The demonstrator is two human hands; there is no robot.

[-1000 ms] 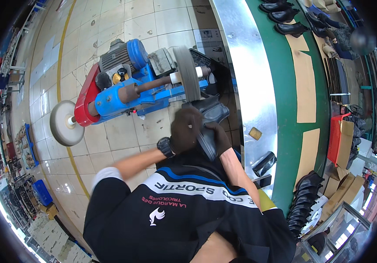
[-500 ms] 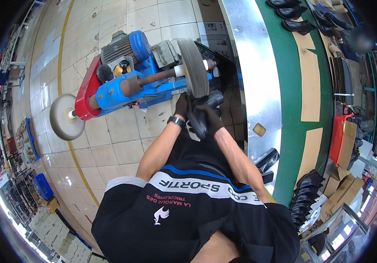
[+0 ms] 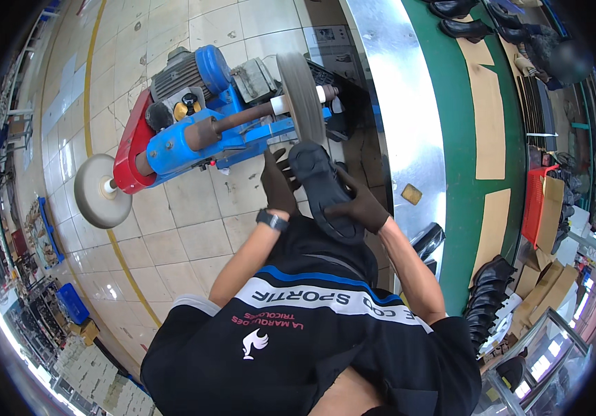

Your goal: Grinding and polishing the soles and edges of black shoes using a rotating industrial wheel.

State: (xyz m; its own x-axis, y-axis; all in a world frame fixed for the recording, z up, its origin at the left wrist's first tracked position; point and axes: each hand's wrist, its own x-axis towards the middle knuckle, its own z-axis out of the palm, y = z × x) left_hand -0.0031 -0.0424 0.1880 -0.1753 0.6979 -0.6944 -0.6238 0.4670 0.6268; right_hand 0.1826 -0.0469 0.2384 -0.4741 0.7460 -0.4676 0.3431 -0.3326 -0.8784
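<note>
One black shoe (image 3: 324, 191) in two gloved hands; left hand (image 3: 278, 184), right hand (image 3: 358, 206).

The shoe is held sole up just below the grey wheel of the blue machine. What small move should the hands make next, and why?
Probably a slight push of the shoe upward so its heel end meets the rim of the grey wheel. Both gloved hands, the left hand and the right hand, grip it at the sides, sole facing up, and the heel end sits right at the wheel's lower edge; whether they touch is unclear.
</note>
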